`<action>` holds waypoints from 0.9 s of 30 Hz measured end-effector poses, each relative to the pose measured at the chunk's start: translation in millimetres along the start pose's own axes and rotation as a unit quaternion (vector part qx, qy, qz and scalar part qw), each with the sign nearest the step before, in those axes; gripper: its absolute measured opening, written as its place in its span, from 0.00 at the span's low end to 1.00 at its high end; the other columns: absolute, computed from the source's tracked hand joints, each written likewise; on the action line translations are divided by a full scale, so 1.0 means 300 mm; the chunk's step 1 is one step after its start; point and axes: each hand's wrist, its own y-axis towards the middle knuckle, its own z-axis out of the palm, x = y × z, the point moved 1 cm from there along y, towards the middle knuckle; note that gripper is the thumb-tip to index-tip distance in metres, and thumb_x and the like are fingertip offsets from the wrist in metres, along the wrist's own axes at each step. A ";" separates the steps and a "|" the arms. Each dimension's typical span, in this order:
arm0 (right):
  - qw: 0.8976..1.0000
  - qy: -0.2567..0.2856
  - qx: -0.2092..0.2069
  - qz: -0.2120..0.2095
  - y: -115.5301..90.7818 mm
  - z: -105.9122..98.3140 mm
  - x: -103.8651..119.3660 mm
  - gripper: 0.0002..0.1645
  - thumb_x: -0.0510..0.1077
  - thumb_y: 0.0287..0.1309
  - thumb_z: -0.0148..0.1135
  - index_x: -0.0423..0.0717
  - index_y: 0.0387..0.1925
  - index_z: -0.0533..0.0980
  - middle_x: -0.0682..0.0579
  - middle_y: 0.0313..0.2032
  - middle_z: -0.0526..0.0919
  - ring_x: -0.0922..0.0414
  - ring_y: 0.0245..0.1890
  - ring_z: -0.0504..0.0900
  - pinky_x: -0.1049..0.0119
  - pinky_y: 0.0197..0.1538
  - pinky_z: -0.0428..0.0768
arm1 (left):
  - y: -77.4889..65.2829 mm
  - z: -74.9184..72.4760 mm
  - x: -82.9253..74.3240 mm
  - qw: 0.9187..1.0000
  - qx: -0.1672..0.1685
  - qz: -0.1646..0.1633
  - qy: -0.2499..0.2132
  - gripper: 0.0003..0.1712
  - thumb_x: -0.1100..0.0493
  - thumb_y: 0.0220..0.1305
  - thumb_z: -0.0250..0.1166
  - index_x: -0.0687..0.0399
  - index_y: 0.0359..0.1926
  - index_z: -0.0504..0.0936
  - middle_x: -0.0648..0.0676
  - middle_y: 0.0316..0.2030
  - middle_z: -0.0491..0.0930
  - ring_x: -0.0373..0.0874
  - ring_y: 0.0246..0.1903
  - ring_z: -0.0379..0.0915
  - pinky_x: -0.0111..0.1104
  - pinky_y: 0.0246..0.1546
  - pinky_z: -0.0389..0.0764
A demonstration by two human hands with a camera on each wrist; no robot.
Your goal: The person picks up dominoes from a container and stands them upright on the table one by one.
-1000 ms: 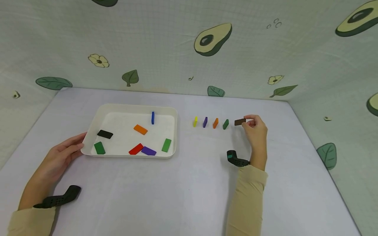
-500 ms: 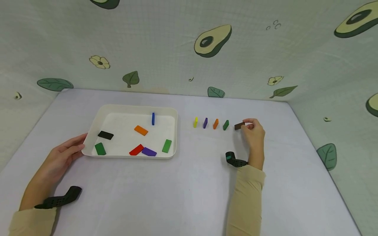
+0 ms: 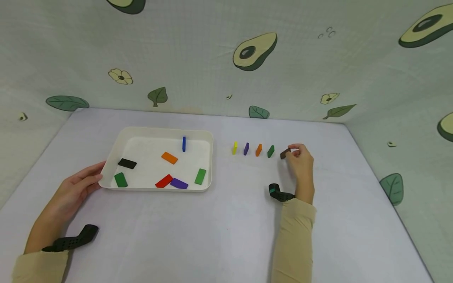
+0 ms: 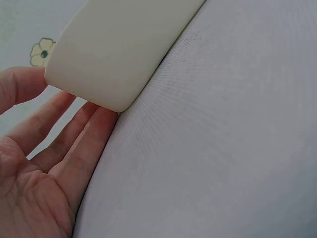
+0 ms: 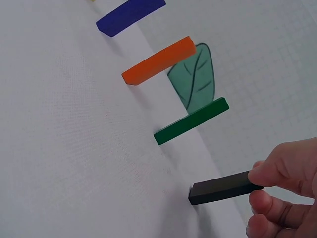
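At the left end of a white tray (image 3: 152,190), my left hand (image 3: 76,186) holds the corner, the thumb at the rim and the other fingers against the lower edge of the tray wall (image 4: 114,59). Between thumb and fingertips, my right hand (image 3: 301,163) pinches a dark brown domino-like block (image 5: 218,189) by one end. This block is at the right end of a row of upright blocks, close to the table; contact is hard to tell. Beside it stands a green block (image 3: 270,151), then orange (image 3: 258,149), purple (image 3: 246,148) and yellow (image 3: 235,147) ones.
In the tray are black (image 3: 127,163), orange (image 3: 170,158), red (image 3: 164,181), purple (image 3: 179,183) and blue (image 3: 184,144) blocks, plus two green ones. A patterned cloth (image 3: 198,55) hangs behind the white table (image 3: 198,236).
My right hand has moved slightly left and down with the brown block, which has turned to slant like the row. The left hand stays at the tray corner.
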 end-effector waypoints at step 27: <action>0.999 0.007 0.023 -0.023 -0.004 0.017 0.009 0.19 0.41 0.61 0.51 0.43 0.53 0.72 0.48 0.34 0.71 0.56 0.32 0.68 0.69 0.34 0.68 | 0.000 0.003 0.003 1.000 0.000 0.002 0.007 0.22 0.66 0.68 0.51 0.49 0.62 0.72 0.34 0.53 0.74 0.26 0.47 0.75 0.17 0.43 0.77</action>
